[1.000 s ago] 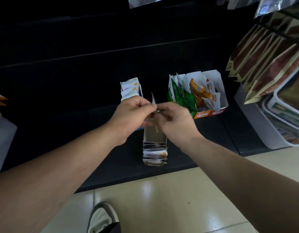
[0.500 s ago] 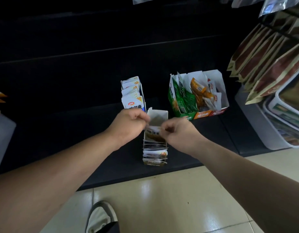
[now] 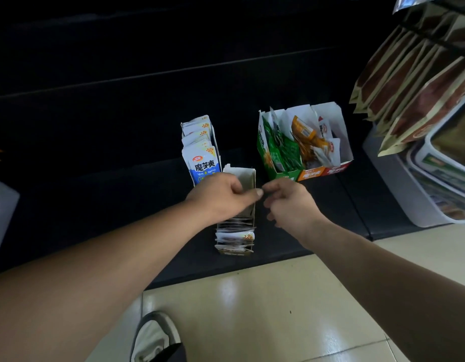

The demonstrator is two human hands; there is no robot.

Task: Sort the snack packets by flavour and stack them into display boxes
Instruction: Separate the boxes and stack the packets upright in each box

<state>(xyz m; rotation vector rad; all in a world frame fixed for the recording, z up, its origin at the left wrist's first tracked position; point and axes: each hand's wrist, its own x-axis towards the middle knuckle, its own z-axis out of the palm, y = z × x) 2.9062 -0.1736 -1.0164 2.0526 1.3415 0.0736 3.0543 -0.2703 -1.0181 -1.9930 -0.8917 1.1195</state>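
Now | left hand (image 3: 221,198) grip: curled over narrow box (image 3: 246,176), hold cannot tell | right hand (image 3: 291,205) grip: loose, empty

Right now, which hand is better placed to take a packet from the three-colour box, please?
Probably the right hand: nearer the three-colour box, seemingly empty; left hand is at the narrow box.

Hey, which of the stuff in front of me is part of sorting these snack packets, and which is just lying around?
Part of the job:
left hand, right hand
narrow display box, part filled
blue-and-white packets
three-part box with green packets and orange packets

Just lying about:
hanging brown pouches
white tubs
shoe
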